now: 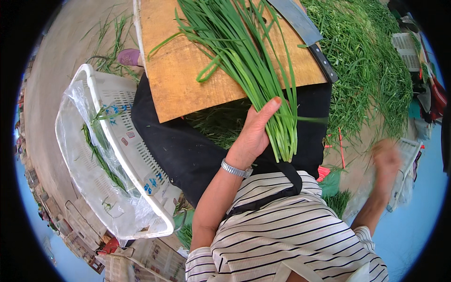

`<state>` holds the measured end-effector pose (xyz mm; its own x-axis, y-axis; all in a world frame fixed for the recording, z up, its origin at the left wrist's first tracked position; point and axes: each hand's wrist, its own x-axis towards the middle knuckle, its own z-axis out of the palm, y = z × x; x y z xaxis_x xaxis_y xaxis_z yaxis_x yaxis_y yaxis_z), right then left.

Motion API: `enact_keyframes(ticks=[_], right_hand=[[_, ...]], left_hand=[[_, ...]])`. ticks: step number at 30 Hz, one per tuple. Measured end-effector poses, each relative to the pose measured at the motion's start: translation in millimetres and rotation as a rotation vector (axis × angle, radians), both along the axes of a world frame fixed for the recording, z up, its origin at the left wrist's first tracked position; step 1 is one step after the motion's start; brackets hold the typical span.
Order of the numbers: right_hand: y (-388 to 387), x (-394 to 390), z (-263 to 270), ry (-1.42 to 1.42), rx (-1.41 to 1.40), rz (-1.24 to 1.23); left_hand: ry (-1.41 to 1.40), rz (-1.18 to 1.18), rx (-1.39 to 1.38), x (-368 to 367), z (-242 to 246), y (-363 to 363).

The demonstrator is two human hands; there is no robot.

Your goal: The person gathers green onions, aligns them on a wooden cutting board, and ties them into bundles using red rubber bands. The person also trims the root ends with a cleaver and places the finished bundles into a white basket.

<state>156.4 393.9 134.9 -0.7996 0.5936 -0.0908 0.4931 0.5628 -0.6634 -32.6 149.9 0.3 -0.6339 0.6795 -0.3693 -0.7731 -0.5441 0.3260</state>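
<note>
My left hand [259,132] grips a bundle of long green leafy stalks, likely Chinese chives [253,70], near their pale cut ends. The leaves spread away from me over a wooden board [197,84] that lies across my lap. At the board's right edge rests a cleaver [299,24] with a black riveted handle, touched by neither hand. Out to the right, away from the board, my right hand [387,155] is blurred by motion; its fingers look curled, and whether it holds anything cannot be told.
A white plastic basket [130,155] lined with clear film stands at left, a few green stalks inside. Loose green leaves [359,70] cover the ground at right. A white crate [405,165] is beside my right hand. More crates [151,261] stand at lower left.
</note>
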Motion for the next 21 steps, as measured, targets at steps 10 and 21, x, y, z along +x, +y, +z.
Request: enact_keyframes(ticks=[10,21], right_hand=[[-92,-66,-60,-0.166,-0.406,0.341],[-119,-83,-85,-0.159,-1.316,0.15]], left_hand=[[0.029,-0.047,-0.01,1,-1,3],[0.211,-0.344,-0.11,30,17,-21]])
